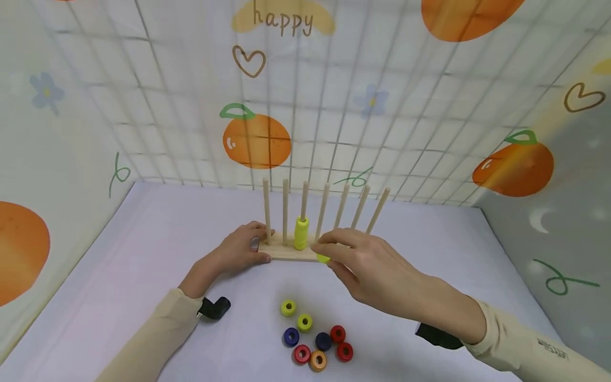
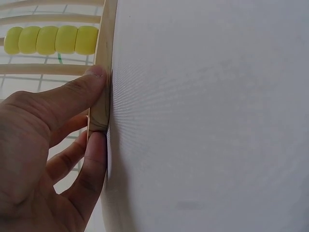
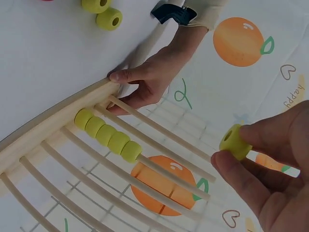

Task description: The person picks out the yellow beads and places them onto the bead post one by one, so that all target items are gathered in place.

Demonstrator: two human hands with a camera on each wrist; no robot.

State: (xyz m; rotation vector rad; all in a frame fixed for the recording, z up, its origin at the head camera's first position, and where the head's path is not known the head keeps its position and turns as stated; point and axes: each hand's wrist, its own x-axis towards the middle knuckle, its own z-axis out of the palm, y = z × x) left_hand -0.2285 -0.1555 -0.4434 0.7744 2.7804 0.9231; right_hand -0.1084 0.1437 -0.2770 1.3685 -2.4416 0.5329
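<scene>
A cream cloth sleeve (image 1: 506,345) at 4 o'clock leads to the right hand (image 1: 374,270), its grip pinching a round yellow bead (image 3: 236,143). The left hand (image 1: 234,248) holds the 9 o'clock end of a pale wooden seven-stick rack (image 1: 291,254). Five yellow beads (image 1: 301,234) fill one stick's bottom. Eight coloured beads (image 1: 323,343) lie at 6 o'clock on the white worktop (image 1: 148,254).

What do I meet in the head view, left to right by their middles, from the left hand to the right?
Left hand gripping the wooden base at its end → leftmost peg → second peg → stacked yellow beads → held yellow bead → right hand.
</scene>
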